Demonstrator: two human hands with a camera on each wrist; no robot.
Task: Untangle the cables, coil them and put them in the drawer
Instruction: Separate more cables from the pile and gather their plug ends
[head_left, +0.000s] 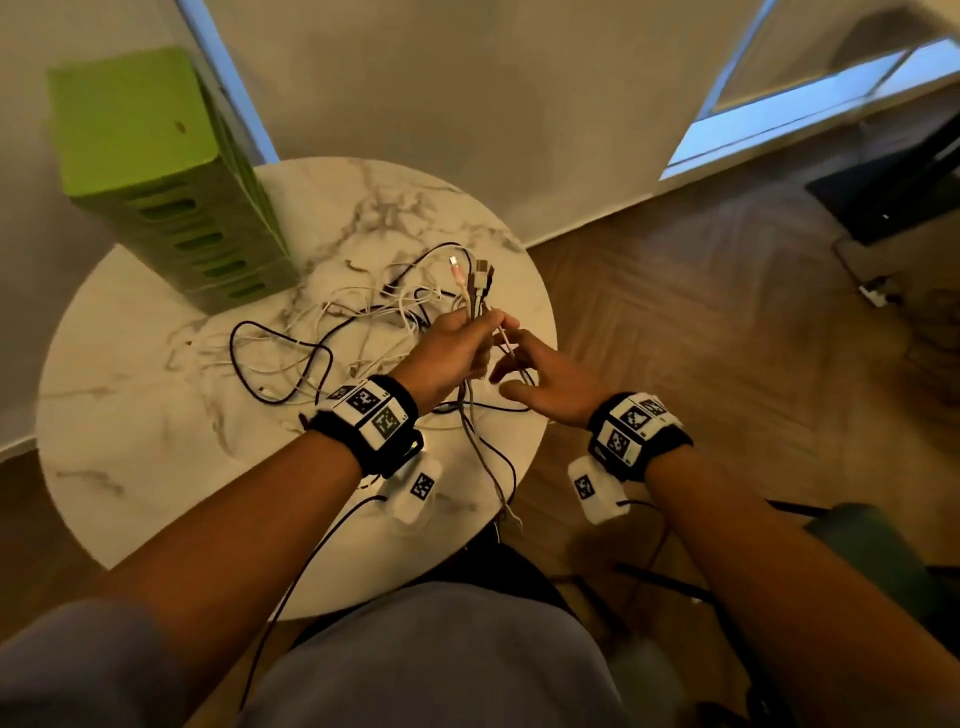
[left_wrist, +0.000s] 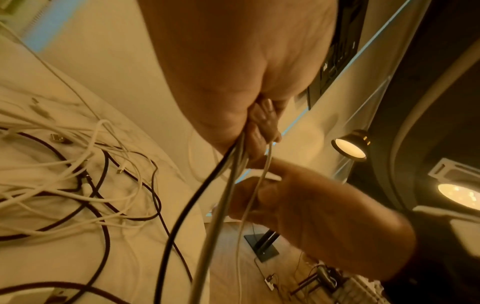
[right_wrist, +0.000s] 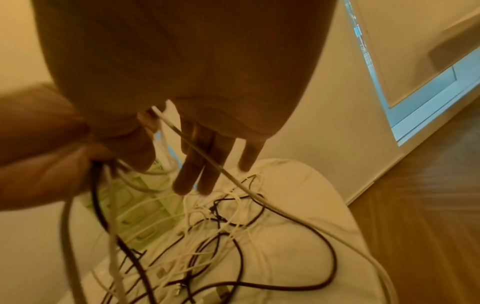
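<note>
A loose tangle of white and black cables (head_left: 332, 332) (left_wrist: 78, 174) (right_wrist: 221, 226) lies on the round marble table (head_left: 156, 441). My left hand (head_left: 457, 348) (left_wrist: 259, 123) is raised above the table's right side and grips a bundle of cable ends (head_left: 475, 280), plugs pointing up. The bundle's strands (left_wrist: 221, 174) hang down from the fist. My right hand (head_left: 540, 374) (right_wrist: 207, 164) is just right of it with fingers spread and straight. A thin white cable (right_wrist: 233, 179) runs across those fingers. The green drawer unit (head_left: 156, 156) stands at the table's back left, drawers closed.
Some strands (head_left: 504, 499) hang over the table's near edge by my lap. Wooden floor (head_left: 727, 338) lies to the right, with a dark stand (head_left: 893, 182) and a floor socket (head_left: 878, 293) further off. The wall is close behind the table.
</note>
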